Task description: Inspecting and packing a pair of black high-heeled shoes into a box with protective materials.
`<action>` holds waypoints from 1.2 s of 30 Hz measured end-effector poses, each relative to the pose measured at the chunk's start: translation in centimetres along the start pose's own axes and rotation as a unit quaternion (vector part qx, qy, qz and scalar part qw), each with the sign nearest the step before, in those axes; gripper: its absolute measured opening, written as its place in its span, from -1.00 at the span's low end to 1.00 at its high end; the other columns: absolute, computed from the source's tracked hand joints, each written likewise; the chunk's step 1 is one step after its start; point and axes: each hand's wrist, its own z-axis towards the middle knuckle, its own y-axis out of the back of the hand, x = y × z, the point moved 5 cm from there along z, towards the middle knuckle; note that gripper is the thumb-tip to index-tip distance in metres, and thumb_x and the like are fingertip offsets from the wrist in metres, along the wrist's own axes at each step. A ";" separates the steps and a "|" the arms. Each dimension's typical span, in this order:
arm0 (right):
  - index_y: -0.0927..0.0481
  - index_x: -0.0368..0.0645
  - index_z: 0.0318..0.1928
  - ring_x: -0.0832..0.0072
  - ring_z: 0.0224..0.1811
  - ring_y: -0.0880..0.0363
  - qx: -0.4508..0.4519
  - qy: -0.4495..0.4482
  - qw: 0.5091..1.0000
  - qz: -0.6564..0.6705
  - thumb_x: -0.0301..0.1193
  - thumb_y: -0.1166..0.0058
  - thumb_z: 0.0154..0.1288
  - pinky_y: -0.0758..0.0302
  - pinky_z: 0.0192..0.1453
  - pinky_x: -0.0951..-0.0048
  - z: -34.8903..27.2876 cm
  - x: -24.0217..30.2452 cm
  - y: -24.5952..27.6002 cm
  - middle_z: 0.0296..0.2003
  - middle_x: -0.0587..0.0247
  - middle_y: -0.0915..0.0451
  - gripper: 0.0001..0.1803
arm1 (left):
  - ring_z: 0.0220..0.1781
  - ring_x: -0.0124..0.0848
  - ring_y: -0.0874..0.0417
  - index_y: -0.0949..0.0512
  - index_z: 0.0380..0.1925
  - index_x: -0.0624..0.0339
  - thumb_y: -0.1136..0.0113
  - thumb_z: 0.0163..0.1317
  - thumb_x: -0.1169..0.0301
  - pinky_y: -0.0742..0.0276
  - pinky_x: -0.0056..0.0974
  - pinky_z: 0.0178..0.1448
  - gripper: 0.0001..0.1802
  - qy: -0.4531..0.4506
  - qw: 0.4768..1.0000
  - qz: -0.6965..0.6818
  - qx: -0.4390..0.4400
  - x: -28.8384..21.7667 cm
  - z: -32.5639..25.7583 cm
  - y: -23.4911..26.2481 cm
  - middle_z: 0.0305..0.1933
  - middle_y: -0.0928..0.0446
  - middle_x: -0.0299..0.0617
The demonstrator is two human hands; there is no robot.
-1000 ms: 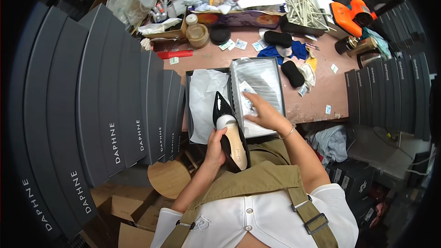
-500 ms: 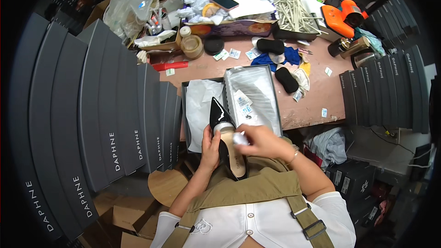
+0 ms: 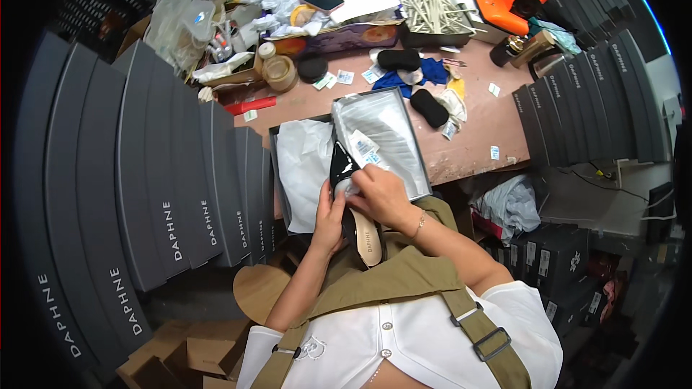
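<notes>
Right hand (image 3: 380,196) and white wad (image 3: 346,186) have moved forward since half a second ago, from above the insole to the mouth of the toe. Taking the black patent pointed-toe shoe (image 3: 366,236) as the centre of the dial, its tip aims between 11 and 12 o'clock and its heel end lies near 5, over the olive apron (image 3: 404,277); whether it rests on the cloth I cannot tell. Left hand (image 3: 330,223) grasps the shoe's side at 8 to 9, thumb uppermost, the fingers beneath hidden. From 2, the right hand pinches the wad against the throat of the shoe, its fingertips partly out of sight. Beyond the tip, from 11 to 1, the open grey shoebox (image 3: 277,179) sits on the pinkish surface (image 3: 479,126), with white tissue paper (image 3: 306,166) in one half and small sachets (image 3: 366,145) on the wrapping in the other. Two black oval pads (image 3: 429,108) lie near 1, and grey box stacks stand at 9 to 10 (image 3: 169,166) and 2 (image 3: 587,104). As I judge it, too much push with bunched padding could crease the soft lining or strain the topline, and fingernails could scratch the glossy upper; with the left grip so far forward, uneven pressure could swing the heel end sideways and twist the shoe loose.
</notes>
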 end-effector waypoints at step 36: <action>-0.66 -0.15 -0.17 0.26 -0.28 -0.60 -0.031 -0.226 0.973 0.036 -0.42 -0.16 0.12 -0.52 -0.18 0.34 5.0 -37.6 6.5 -0.33 0.10 -0.60 -0.77 | 0.12 -0.13 -0.57 -0.29 0.19 0.36 0.10 0.37 -0.09 -0.50 -0.12 0.18 -0.30 0.124 0.983 -0.045 0.126 0.2 12.2 -7.3 0.04 -0.52 0.06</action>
